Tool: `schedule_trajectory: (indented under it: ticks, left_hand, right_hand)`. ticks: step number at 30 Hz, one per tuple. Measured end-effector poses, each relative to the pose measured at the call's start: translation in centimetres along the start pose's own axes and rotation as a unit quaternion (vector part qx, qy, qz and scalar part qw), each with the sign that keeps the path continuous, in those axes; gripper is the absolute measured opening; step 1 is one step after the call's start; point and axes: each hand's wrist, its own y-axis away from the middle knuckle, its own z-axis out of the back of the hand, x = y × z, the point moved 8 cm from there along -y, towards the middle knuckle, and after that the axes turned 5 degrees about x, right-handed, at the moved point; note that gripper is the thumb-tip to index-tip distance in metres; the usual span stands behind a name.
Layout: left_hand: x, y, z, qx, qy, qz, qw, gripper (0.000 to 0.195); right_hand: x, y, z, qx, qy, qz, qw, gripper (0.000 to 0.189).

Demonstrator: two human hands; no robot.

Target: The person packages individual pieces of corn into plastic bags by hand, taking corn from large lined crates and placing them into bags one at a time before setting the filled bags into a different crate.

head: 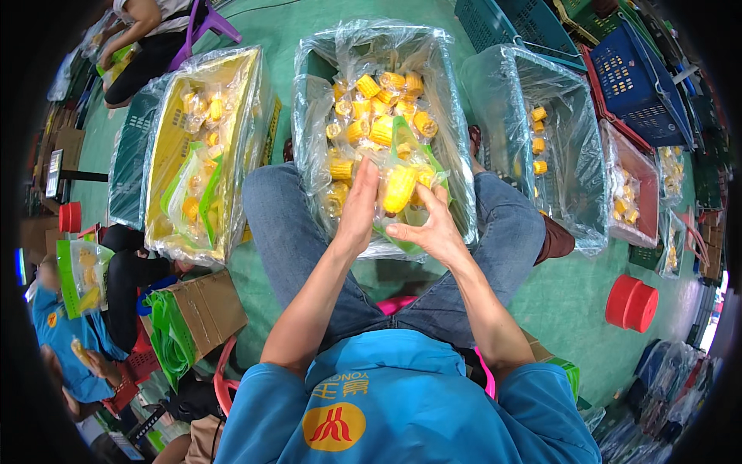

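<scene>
Between my hands, over the front part of a plastic-lined crate [458, 145], is a clear bag with green edges [403, 133] holding pieces of corn on the cob [399, 188]. My left hand [360, 203] lies flat along the bag's left side, fingers straight and pointing away from me. My right hand [432, 223] is on the bag's right side, thumb spread from the fingers, its fingertips by the corn. Whether either hand grips the bag is unclear. Behind it, wrapped corn pieces [367, 86] are heaped in the crate.
A yellow lined crate [159, 174] with bagged corn stands left; a teal lined crate [597, 174] with corn stands right. A cardboard box [211, 310] of green-edged bags is at lower left. A red stool [630, 303] stands right. Co-workers sit at upper left and lower left.
</scene>
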Motion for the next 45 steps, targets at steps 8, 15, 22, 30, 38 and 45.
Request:
schedule_trajectory:
  ticks: [8, 15, 22, 30, 38, 45]
  left_hand:
    - [-0.7, -0.2, -0.6, 0.02, 0.142, 0.057, 0.988, 0.061]
    - [0.7, -0.6, 0.0, 0.041, 0.151, 0.097, 0.983, 0.056]
    - [1.0, -0.8, 0.2, 0.079, 0.238, 0.106, 0.962, 0.05]
    - [1.5, -0.5, 0.4, 0.047, 0.179, 0.118, 0.976, 0.055]
    - [-4.1, 0.4, -0.2, 0.012, -0.472, -0.151, 0.868, 0.027]
    - [-1.8, 0.9, -2.6, 0.079, -0.495, -0.165, 0.85, 0.03]
  right_hand:
    - [0.5, 0.7, 0.2, -0.023, 0.02, 0.052, 0.998, 0.071]
    - [1.1, 1.4, 0.5, -0.008, 0.109, 0.036, 0.993, 0.063]
    - [2.2, 1.1, 1.2, -0.06, 0.003, -0.013, 0.998, 0.071]
    - [5.8, -1.0, 1.0, -0.105, 0.127, 0.215, 0.963, 0.068]
    - [19.7, 5.7, 15.4, -0.255, 0.374, 0.551, 0.701, 0.038]
    - [19.3, 9.5, 46.8, -0.627, 0.492, 0.189, 0.574, 0.072]
